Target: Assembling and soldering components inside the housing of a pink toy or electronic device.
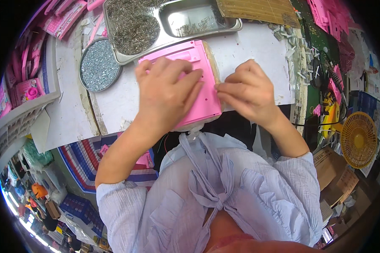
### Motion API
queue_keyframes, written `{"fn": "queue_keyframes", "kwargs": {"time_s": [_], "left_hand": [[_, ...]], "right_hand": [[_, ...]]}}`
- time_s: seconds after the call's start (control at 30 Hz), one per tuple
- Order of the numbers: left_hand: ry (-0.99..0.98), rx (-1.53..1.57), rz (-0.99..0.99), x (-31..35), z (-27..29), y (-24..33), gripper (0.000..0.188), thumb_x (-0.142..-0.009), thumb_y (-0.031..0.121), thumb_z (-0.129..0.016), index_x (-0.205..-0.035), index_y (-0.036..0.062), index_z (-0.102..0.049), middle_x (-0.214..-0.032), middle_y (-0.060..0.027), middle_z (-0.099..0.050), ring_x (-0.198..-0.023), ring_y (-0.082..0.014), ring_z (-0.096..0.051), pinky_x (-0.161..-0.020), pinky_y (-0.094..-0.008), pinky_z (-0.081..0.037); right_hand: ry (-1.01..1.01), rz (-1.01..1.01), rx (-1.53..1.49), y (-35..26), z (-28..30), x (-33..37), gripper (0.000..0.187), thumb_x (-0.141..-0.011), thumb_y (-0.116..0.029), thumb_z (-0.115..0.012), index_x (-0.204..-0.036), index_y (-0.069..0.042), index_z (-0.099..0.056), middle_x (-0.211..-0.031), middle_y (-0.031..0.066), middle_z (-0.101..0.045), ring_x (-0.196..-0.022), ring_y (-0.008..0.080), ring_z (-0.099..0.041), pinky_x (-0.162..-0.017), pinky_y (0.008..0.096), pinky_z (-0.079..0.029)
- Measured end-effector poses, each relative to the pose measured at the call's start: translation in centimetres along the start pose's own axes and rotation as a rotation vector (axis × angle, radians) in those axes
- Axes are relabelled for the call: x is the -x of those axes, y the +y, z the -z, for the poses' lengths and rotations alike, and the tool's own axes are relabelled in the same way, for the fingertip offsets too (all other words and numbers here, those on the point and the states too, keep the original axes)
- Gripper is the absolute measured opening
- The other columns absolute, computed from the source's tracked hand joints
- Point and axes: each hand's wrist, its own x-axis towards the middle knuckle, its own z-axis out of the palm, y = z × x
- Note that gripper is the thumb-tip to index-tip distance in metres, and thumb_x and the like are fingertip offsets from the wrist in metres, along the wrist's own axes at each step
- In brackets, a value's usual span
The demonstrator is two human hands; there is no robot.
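Observation:
A pink plastic panel (205, 99) with small holes lies on a pale, wrapped-looking pad (211, 63) at the near edge of the worktable. My left hand (166, 86) bends over the panel's left and middle part, holding it with curled fingers. The panel's surface beneath that palm is hidden. By the panel's right edge, my right hand (250, 90) is closed in a pinch, thumb against fingertips. Whatever may be between those fingertips is too small to tell.
Beyond the panel, a metal tray (164, 39) holds many springs and small metal parts. A round dish (81, 67) of small silvery screws stands left. Cardboard (261, 10) overlaps the tray. Pink parts fill a crate (50, 95) at far left. A yellow fan (359, 139) stands right.

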Motion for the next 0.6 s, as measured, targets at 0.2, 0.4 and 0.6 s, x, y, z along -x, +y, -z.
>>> {"fn": "queue_keyframes", "kwargs": {"time_s": [0.2, 0.4, 0.6], "left_hand": [[0.106, -0.337, 0.406, 3.6, 3.8, -11.0, 0.018, -0.087, 0.032, -0.078, -0.095, 0.0161, -0.077, -0.104, -0.0019, -0.071, -0.101, -0.0231, -0.065, -0.096, -0.0426, -0.036], [-0.110, -0.259, 0.692, 5.6, 5.0, -14.6, 0.024, -0.089, 0.033, -0.076, -0.094, 0.0097, -0.077, -0.101, -0.0051, -0.071, -0.097, -0.0247, -0.065, -0.092, -0.0439, -0.040], [0.047, -0.055, 0.678, 5.5, 4.9, -14.5, 0.025, -0.092, 0.027, -0.074, -0.095, 0.0022, -0.075, -0.095, -0.0101, -0.071, -0.089, -0.0271, -0.066, -0.081, -0.0382, -0.049]], "right_hand": [[-0.008, 0.124, 0.061, -0.1, -1.8, 0.7, 0.035, -0.069, -0.015, -0.088, -0.102, -0.013, -0.079, -0.090, 0.0000, -0.069, -0.080, 0.0232, -0.057, -0.071, 0.0361, -0.045], [-0.058, 0.147, 0.083, 0.1, -2.0, 0.6, 0.037, -0.070, -0.016, -0.088, -0.106, -0.016, -0.080, -0.091, -0.0008, -0.069, -0.080, 0.0229, -0.057, -0.070, 0.0360, -0.044], [-0.151, 0.144, 0.133, -0.4, -0.9, 0.1, 0.037, -0.073, -0.014, -0.087, -0.108, -0.015, -0.079, -0.092, 0.0019, -0.069, -0.080, 0.0230, -0.057, -0.070, 0.0363, -0.045]]}}
